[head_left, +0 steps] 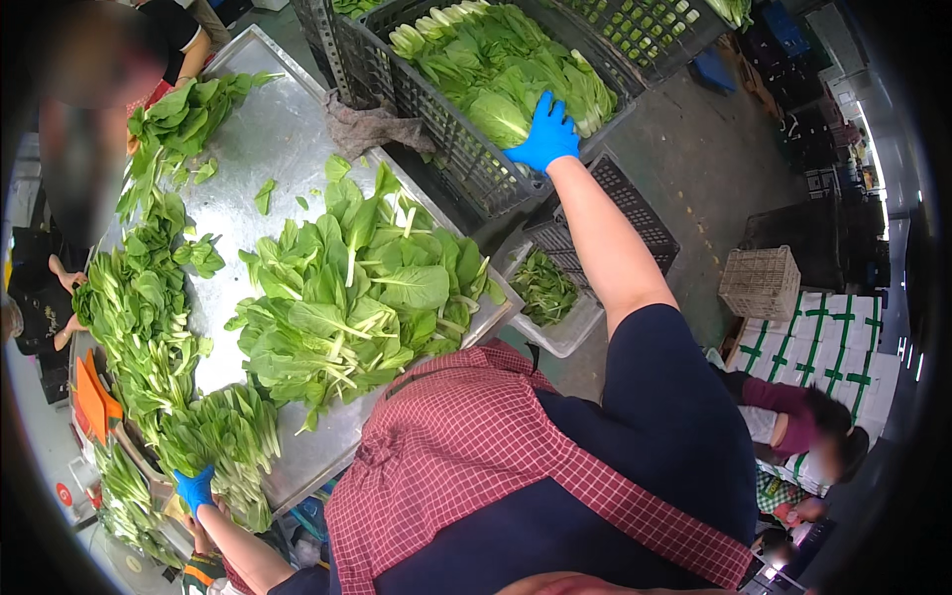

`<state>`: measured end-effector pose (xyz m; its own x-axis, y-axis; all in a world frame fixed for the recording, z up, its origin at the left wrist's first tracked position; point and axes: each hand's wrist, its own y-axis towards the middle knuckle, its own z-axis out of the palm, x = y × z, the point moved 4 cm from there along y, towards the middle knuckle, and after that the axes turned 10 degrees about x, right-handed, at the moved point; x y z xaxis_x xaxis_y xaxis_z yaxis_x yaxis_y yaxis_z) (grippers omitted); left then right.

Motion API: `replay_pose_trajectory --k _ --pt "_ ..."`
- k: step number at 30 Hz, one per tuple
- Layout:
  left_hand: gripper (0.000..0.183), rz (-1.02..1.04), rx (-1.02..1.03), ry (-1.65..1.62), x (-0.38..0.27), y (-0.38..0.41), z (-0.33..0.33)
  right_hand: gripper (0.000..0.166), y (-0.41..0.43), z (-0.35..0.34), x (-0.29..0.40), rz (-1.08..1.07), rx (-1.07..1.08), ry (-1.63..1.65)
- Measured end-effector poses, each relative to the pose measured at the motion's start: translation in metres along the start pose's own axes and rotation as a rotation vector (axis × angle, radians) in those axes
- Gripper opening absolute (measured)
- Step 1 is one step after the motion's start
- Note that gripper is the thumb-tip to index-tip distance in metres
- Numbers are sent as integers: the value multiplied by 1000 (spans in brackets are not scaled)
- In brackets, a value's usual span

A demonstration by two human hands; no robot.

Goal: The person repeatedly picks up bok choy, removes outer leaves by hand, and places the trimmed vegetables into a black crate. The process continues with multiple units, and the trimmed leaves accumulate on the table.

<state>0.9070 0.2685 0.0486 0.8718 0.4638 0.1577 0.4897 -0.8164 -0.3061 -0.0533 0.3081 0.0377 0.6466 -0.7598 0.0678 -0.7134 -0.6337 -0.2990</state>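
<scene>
My right hand [549, 137], in a blue glove, lies with fingers spread on leafy greens [513, 71] that fill a black plastic crate [454, 145]. No separate bunch shows in its grasp. At the lower left, my left hand [195, 489], gloved alike, touches the edge of a pile of long-stemmed greens [223, 431] on the metal table [230, 223]. Leaves hide its fingertips, so its grip is unclear. Between my hands, a loose heap of leafy greens [357, 297] lies in front of my checked apron [461, 439].
A grey rag [372, 126] hangs on the table's edge by the crate. A clear plastic tub [569, 338] of leaves sits on the floor beside a black crate [625, 216]. Several people work around the table's far side, one with hands [71, 297] at the greens.
</scene>
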Motion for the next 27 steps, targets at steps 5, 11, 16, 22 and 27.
replay_pose_trajectory --k 5,11,16,22,27 --pt "70 1 37 -853 76 50 77 126 4 -4 15 -70 129 47" --pt "73 100 162 -989 26 48 90 124 15 6 8 -68 -70 -86" --pt "84 135 187 -820 42 32 77 126 18 1 15 -124 76 -36" --pt "82 151 221 -701 19 14 63 123 50 -61 -15 -125 -132 34" --pt "69 244 162 -705 13 -4 54 128 135 -46 -32 -212 113 232"
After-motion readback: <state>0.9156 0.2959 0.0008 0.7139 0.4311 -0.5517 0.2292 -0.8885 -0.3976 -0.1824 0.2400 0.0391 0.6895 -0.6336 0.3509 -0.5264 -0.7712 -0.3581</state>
